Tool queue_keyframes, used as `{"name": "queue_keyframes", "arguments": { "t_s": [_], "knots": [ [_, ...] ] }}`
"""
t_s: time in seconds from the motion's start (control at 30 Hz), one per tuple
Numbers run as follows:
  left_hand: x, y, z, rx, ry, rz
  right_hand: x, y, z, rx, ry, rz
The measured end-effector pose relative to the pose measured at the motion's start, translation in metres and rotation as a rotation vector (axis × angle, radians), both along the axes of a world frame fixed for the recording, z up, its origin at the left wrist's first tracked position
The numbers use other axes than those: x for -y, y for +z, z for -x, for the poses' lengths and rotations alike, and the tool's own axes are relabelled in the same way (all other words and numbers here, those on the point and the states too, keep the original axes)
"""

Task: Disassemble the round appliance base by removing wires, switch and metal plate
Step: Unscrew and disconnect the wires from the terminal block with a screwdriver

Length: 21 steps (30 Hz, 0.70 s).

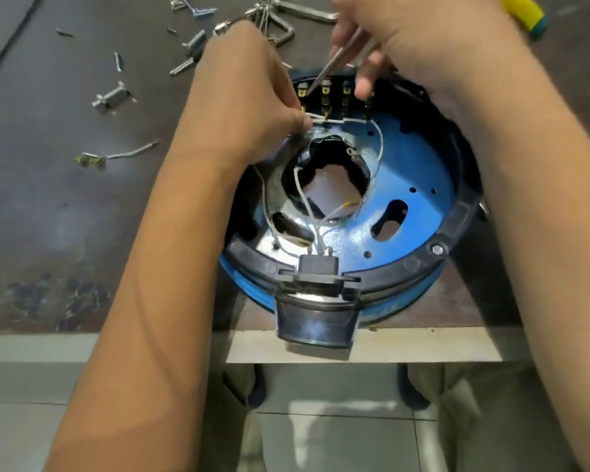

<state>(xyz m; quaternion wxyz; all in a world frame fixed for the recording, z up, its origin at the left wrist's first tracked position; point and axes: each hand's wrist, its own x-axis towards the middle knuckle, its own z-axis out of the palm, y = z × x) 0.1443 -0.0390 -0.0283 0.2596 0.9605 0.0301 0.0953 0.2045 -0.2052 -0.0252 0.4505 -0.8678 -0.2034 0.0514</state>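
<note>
The round blue appliance base with a black rim lies on the table's front edge. A shiny metal plate with a central hole sits inside it. Thin white wires run from a row of brass terminals at the far side to a black switch at the near rim. My left hand pinches a white wire beside the terminals. My right hand grips a thin metal tool, probably a screwdriver, whose tip touches the leftmost terminals.
Loose screws, brackets and metal fittings lie scattered at the back left of the dark table. A removed wire with connector lies left. Hex keys and a yellow-handled tool rest at the back. Floor tiles show below.
</note>
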Motion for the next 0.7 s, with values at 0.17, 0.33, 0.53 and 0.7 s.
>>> {"name": "queue_keyframes", "arguments": {
  "t_s": [0.17,0.33,0.53,0.7],
  "knots": [
    [-0.003,-0.002,-0.004,0.013,-0.002,-0.006,-0.006,0.004,-0.018,-0.056,0.083,0.051],
    [-0.004,-0.003,-0.006,0.028,-0.004,-0.03,-0.005,0.0,-0.019,-0.042,-0.006,-0.08],
    [-0.003,-0.002,-0.005,0.02,0.003,-0.012,-0.007,-0.001,-0.019,-0.034,-0.031,-0.164],
    [-0.003,-0.002,-0.006,0.02,0.002,-0.032,-0.008,-0.003,-0.02,-0.022,-0.04,-0.221]
  ]
}}
